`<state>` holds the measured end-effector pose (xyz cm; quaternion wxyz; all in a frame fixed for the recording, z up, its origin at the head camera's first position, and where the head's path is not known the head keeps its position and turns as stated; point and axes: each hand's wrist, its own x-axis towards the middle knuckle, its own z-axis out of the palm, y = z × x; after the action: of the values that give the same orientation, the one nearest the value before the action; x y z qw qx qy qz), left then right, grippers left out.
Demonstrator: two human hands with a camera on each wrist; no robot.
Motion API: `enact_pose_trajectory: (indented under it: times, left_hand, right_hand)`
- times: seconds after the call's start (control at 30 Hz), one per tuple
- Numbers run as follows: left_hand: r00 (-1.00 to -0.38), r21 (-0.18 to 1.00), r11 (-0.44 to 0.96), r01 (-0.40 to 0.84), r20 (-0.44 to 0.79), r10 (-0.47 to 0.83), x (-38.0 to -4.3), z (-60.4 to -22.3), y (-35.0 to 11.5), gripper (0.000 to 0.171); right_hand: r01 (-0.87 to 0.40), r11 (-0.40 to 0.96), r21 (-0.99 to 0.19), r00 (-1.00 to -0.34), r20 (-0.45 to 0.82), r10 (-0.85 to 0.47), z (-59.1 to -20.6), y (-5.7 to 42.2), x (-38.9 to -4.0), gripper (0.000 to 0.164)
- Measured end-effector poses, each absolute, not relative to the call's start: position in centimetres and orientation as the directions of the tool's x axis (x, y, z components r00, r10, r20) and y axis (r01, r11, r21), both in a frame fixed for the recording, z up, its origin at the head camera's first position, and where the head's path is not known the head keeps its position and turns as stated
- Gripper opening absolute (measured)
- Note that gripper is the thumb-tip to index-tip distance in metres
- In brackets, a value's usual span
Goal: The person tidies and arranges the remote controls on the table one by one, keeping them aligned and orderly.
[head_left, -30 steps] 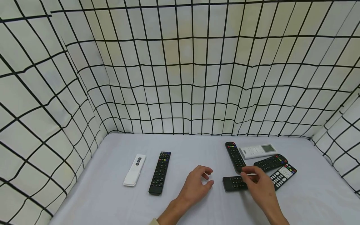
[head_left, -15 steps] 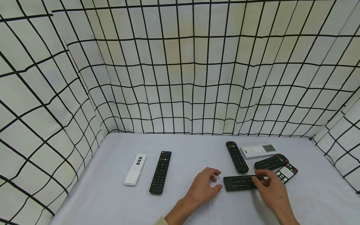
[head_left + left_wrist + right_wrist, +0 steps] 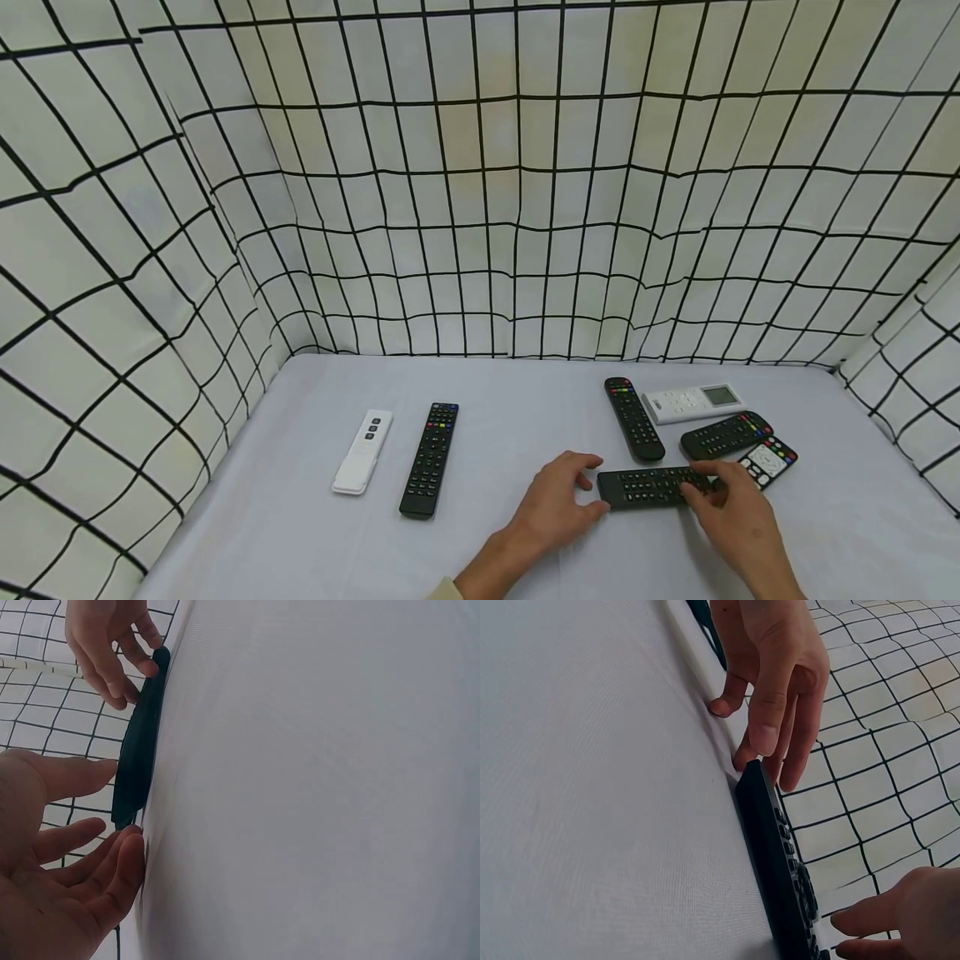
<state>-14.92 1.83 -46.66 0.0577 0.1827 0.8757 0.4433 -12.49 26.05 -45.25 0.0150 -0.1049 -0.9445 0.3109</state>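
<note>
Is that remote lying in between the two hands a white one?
No, the head view shows a black body on the remote lying between the left hand and the right hand.

Beyond the left hand [image 3: 555, 507] the white cloth [image 3: 521, 408] leaves passage; remotes [image 3: 633, 418] obstruct rightward.

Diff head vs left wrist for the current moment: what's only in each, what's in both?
Head only: the white three-button remote, the black remote beside it, the white remote with a screen, and the keys on the remote between the hands.

Left wrist only: a near edge-on look at that remote, plus some left-hand fingers the head view hides.

Both: left hand, right hand, remote between them, white cloth, gridded backdrop.
</note>
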Motion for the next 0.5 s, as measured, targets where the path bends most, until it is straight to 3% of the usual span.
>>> enact_pose_trajectory:
  times: [0.5]
  left_hand:
    - [-0.918, 0.765, 0.575, 0.290, 0.053, 0.393, -15.1, -46.9, 3.2, 0.058]
  right_hand:
    - [0.196, 0.828, -0.525, -0.979, -0.057, 0.195, -45.5, 26.6, -12.6, 0.050]
